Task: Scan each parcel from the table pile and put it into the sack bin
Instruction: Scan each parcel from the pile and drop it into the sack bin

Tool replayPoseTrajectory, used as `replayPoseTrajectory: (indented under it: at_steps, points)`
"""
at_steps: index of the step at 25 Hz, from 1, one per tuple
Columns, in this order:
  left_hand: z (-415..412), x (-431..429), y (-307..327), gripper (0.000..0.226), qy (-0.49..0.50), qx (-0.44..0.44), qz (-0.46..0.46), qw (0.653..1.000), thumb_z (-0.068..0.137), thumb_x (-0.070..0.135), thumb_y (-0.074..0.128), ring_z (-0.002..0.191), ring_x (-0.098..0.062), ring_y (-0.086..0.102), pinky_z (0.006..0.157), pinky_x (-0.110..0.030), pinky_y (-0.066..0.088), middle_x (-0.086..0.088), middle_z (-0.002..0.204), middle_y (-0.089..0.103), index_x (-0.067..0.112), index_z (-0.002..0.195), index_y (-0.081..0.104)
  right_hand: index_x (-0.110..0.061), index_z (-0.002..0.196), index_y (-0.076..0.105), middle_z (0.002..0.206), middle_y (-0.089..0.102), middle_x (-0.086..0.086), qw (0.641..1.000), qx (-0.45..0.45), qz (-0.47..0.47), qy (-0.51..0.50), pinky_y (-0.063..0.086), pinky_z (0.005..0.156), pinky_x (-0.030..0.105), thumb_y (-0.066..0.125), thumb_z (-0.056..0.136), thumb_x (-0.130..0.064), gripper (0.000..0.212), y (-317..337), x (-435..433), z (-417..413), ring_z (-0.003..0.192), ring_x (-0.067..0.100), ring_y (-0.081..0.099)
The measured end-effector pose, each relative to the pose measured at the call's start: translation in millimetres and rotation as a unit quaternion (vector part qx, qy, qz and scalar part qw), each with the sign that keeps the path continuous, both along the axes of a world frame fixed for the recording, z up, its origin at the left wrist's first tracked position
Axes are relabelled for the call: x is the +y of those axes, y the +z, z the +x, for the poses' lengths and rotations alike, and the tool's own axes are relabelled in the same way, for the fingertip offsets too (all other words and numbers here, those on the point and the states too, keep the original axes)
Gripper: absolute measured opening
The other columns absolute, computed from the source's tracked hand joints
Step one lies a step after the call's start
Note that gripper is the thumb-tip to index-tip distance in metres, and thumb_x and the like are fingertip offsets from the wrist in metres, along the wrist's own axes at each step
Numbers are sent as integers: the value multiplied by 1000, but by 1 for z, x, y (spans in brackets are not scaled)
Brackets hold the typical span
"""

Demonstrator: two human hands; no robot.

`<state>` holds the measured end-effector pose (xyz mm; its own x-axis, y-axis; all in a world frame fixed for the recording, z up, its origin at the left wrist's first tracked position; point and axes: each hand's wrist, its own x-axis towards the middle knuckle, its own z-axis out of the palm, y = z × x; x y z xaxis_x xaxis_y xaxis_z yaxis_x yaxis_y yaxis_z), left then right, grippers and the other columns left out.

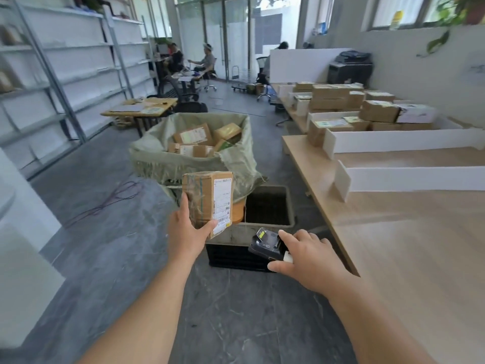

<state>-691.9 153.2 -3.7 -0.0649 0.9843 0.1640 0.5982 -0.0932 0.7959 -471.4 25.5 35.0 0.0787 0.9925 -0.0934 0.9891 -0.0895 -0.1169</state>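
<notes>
Cardboard parcel (207,198) clamped upright in left grip (187,232), right grip (309,258) curled round black scanner (265,243)

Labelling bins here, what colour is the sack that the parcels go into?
Pale green, a woven sack; the head view shows it best.

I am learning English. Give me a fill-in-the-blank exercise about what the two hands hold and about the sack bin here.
The parcel is gripped by the person's ____.
The scanner is held by the person's ____.
The sack bin beyond them is ____ in colour.
Missing words: left hand; right hand; green.
</notes>
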Motion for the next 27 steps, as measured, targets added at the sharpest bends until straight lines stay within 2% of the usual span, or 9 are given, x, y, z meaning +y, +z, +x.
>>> replayPoseTrajectory:
  at_steps: [6,11,14,19,23,27]
  points:
    - [0,74,19,101,54,24,25,998,79,45,73,133,-26,36,100,-43,38,-11,144,34,32,154,7,-27,154,17,139,43,4,998,5,13,55,33,105,41,40,88,-73,84,6,92,15,129,26,40]
    - [3,141,48,101,97,67,51,992,79,43,75,135,-29,34,104,-45,35,-13,144,34,30,155,9,-27,153,19,139,43,4,996,10,20,84,33,105,41,41,87,-73,84,21,165,35,129,26,40]
    - [4,174,60,100,104,109,64,986,79,44,74,134,-28,35,101,-46,38,-11,144,33,32,154,9,-27,152,20,140,43,5,995,-3,22,97,34,105,43,40,86,-75,84,25,197,46,129,27,40]
    - [-5,229,68,100,97,157,81,979,79,45,73,136,-29,31,101,-49,38,-10,147,32,34,154,8,-26,149,25,137,45,6,995,-9,17,103,35,103,43,43,86,-74,81,31,243,43,127,28,42]
    - [-26,291,76,103,83,202,88,972,77,52,72,129,-28,40,96,-49,46,-10,141,35,39,153,3,-27,151,24,138,45,6,995,3,32,95,34,105,44,44,87,-72,80,35,287,30,128,28,42]
    - [-40,350,86,100,43,250,99,962,80,46,72,131,-28,35,97,-48,46,-8,144,31,37,153,4,-28,152,21,138,46,5,997,4,25,79,34,106,44,43,88,-72,81,43,335,10,127,27,42]
